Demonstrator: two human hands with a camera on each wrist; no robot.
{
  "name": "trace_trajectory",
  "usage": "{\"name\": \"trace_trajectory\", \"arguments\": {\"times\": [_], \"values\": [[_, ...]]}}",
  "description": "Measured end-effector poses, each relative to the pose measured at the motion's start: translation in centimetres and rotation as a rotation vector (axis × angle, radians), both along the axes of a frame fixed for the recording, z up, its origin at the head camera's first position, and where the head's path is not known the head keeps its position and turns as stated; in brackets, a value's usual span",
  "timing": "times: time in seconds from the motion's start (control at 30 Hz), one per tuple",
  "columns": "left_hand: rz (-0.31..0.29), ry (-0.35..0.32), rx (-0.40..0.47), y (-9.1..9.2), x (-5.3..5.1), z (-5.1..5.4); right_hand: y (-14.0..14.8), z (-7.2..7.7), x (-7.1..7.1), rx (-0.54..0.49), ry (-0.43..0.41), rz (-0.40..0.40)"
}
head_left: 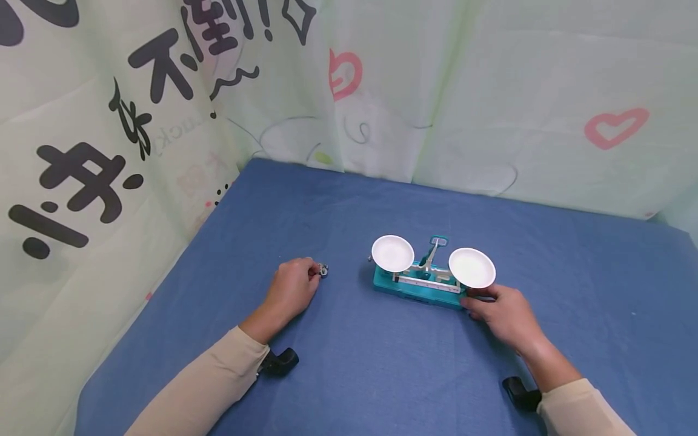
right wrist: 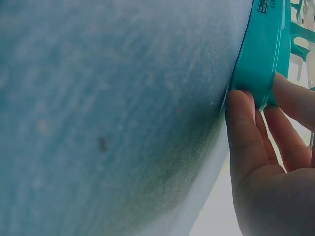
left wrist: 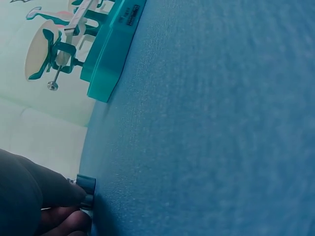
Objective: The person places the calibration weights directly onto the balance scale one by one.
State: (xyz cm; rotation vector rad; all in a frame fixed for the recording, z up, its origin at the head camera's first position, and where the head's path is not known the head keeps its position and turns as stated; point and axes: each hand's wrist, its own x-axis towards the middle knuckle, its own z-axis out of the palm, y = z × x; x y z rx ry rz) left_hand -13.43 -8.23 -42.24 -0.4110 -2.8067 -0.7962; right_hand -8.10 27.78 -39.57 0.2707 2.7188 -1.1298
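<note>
A small balance scale (head_left: 420,292) with a teal base stands on the blue cloth, right of the middle in the head view. It carries a white left pan (head_left: 392,253) and a white right pan (head_left: 472,267). My right hand (head_left: 504,315) grips the right end of the base, below the right pan; in the right wrist view its thumb and fingers (right wrist: 241,115) surround the base's end. Left of the scale, my left hand (head_left: 292,287) pinches a small silvery metal piece (head_left: 323,270) at the cloth. The left wrist view shows this piece (left wrist: 86,184) as a short cylinder, partly hidden by fingers.
Blue cloth (head_left: 349,375) covers the table beneath both hands. A pale curtain (head_left: 491,91) with hearts and dark lettering hangs along the back and left edges. Each wrist wears a black device, the left one (head_left: 280,362) close above the cloth.
</note>
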Motion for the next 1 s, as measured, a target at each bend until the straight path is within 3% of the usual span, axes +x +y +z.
{"name": "trace_trajectory", "arguments": {"times": [0.4,0.53,0.73,1.0], "values": [[0.006,-0.002,0.003,0.1,-0.1,-0.2,0.1,-0.2,0.0,-0.039,-0.010,-0.014],[0.011,-0.018,0.020,0.1,0.0,0.2,0.1,-0.3,-0.1,-0.066,-0.015,-0.018],[-0.020,-0.002,0.027,0.5,0.1,2.5,0.1,-0.4,-0.1,-0.105,-0.013,-0.031],[-0.196,-0.030,0.099,2.4,-0.2,6.6,0.1,-0.5,-0.2,-0.165,-0.033,-0.042]]}}
